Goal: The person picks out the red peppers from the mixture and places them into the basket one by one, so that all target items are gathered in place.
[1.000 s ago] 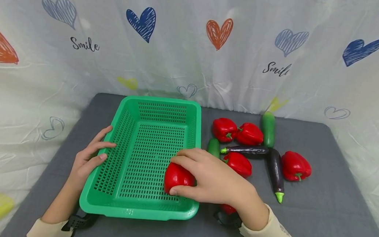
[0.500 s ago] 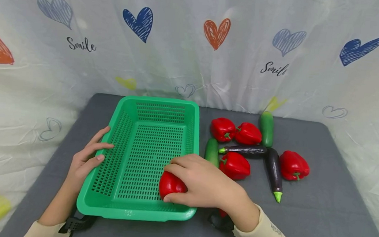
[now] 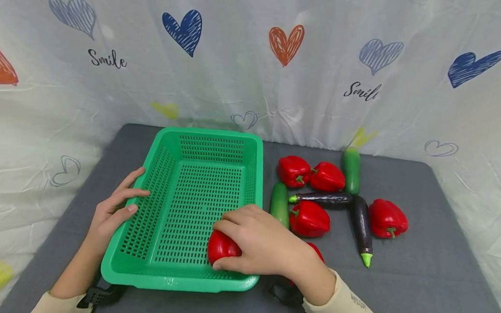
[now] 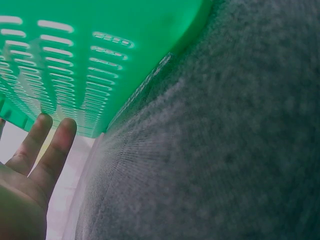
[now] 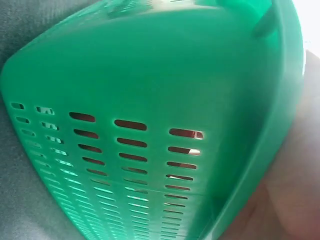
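Observation:
A green perforated plastic basket sits on the left half of the table. Inside its near right corner is a red bell pepper, gripped by my right hand with fingers over the top and thumb at the near side. My left hand rests on the basket's left rim, its fingers spread and fairly straight. Fingertips of the left hand show beside the basket's outer wall in the left wrist view. In the right wrist view, the basket wall hides the pepper's lower part and most of my hand.
Right of the basket lie red bell peppers, two eggplants and two cucumbers. Another pepper is partly hidden behind my right wrist. A far pepper lies rightmost. A patterned curtain hangs behind the grey tabletop.
My right hand has moved slightly left and lower in the view with the pepper, deeper into the basket's near right corner. My left hand keeps its place on the rim.

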Motion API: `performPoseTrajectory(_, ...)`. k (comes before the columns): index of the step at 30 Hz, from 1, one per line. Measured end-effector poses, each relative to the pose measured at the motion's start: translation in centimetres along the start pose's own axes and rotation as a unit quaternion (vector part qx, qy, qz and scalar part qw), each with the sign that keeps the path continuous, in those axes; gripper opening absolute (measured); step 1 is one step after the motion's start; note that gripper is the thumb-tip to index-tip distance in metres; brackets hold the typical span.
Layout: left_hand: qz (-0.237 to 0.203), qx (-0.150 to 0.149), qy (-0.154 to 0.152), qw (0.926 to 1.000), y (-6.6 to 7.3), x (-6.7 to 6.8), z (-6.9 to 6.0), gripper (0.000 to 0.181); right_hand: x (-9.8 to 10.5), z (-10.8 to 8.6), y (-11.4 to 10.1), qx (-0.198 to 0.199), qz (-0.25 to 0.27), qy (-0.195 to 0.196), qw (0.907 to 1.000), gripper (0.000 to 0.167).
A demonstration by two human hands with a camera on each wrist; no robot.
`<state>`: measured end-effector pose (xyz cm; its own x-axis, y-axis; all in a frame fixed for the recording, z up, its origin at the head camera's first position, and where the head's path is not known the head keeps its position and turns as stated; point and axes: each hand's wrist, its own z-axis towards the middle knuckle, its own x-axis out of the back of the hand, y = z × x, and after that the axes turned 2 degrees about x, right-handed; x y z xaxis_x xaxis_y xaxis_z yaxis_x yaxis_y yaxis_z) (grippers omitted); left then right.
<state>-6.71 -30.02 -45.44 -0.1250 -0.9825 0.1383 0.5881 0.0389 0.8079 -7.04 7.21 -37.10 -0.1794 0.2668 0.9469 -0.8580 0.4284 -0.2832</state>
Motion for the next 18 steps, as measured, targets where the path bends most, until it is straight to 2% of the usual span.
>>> performPoseTrajectory(7, -0.001, 0.001, 0.0, 1.0, 0.0, 0.1, -0.1, 0.041, 0.0, 0.5, -0.1, -0.008, 0.004, -0.007, 0.9999, 0.056)
performPoseTrajectory(18, -0.007, 0.005, 0.0, 1.0, -0.2, 0.1, -0.1, 0.043, -0.1, 1.8, -0.1, 0.005, 0.005, -0.028, 0.9996, 0.058)
